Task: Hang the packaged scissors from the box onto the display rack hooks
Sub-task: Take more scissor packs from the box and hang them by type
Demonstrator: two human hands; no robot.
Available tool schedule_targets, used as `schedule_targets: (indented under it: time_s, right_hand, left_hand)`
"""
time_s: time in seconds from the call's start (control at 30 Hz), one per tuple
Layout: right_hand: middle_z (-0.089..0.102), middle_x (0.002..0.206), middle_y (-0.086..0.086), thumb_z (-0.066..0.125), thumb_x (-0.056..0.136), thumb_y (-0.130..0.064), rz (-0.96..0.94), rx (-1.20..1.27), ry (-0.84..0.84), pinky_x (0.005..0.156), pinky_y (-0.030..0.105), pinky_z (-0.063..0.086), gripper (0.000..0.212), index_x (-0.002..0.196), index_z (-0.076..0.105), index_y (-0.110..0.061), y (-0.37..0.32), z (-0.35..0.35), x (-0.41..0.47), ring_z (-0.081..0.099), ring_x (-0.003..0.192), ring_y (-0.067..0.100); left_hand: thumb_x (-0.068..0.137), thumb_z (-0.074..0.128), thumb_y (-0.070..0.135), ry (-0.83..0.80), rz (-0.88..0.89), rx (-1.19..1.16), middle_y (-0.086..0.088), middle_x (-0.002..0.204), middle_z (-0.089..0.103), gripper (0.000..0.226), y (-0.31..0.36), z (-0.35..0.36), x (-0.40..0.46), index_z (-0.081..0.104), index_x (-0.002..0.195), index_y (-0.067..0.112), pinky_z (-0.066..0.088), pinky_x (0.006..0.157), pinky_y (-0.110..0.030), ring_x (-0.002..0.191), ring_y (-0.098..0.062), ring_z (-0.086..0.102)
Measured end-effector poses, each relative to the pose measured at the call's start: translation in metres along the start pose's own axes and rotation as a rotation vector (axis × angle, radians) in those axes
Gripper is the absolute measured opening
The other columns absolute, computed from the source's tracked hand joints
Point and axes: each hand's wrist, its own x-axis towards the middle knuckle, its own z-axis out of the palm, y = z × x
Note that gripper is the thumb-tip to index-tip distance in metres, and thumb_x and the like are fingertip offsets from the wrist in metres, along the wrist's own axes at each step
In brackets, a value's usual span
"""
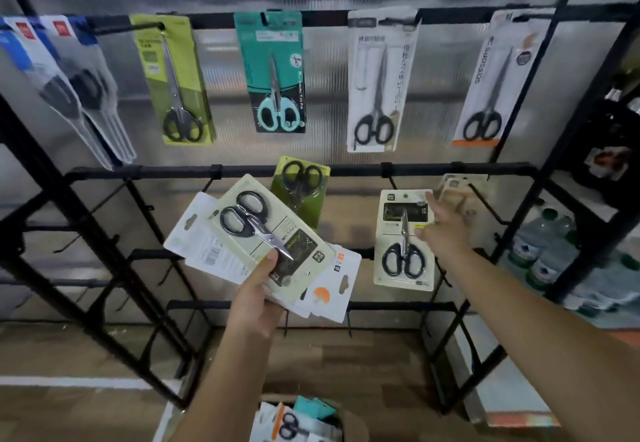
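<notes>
My left hand (258, 297) grips a fanned stack of packaged scissors (256, 237); the top card is cream with black-handled scissors. My right hand (441, 230) pinches the upper right edge of a cream scissors package (403, 244) at a hook on the middle bar of the black display rack (138, 173). A beige package (453, 192) hangs just behind my fingers. The top bar carries blue (69, 81), green (175, 77), teal (273, 74), white (379, 77) and white-and-orange (498, 77) scissors packs. The cardboard box (301, 421) with more packs sits on the floor below.
Bare black hooks stick out from the lower bars at left and centre. A dark green scissors pack (301, 188) hangs on the middle bar behind my stack. Shelves with water bottles (543, 251) and dark goods stand at the right. The floor is wood-patterned.
</notes>
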Motion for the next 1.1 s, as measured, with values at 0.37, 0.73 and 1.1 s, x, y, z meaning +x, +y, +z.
schedule_targets:
  time_s: [0.37, 0.73, 1.1]
  right_hand:
    - [0.062, 0.116, 0.013, 0.057, 0.077, 0.013, -0.182, 0.01, 0.023, 0.039, 0.005, 0.035, 0.07, 0.134, 0.049, -0.026, 0.03, 0.003, 0.023, 0.056, 0.062, 0.01]
    - [0.059, 0.111, 0.0, 0.052, 0.091, -0.006, -0.09, -0.244, -0.08, 0.079, 0.037, 0.048, 0.07, 0.142, 0.025, -0.044, 0.016, 0.016, 0.056, 0.059, 0.096, 0.026]
    - [0.062, 0.108, -0.005, 0.067, 0.084, -0.03, 0.04, 0.419, -0.364, 0.077, 0.026, 0.045, 0.072, 0.144, 0.029, -0.022, 0.007, 0.021, 0.015, 0.06, 0.098, 0.012]
  left_hand:
    - [0.07, 0.062, 0.022, 0.132, 0.053, -0.013, -0.004, 0.092, 0.075, 0.056, -0.031, 0.025, -0.009, 0.056, 0.125, 0.012, 0.058, 0.056, -0.035, 0.075, -0.017, 0.072]
    - [0.079, 0.053, 0.022, 0.091, 0.098, -0.045, -0.011, 0.115, 0.067, 0.055, -0.036, 0.033, -0.012, 0.051, 0.133, 0.01, 0.055, 0.084, -0.046, 0.097, -0.024, 0.067]
    - [0.072, 0.06, 0.016, 0.052, 0.058, 0.051, -0.004, 0.095, 0.074, 0.036, -0.05, 0.041, -0.016, 0.063, 0.108, 0.018, 0.058, 0.061, -0.036, 0.08, -0.02, 0.072]
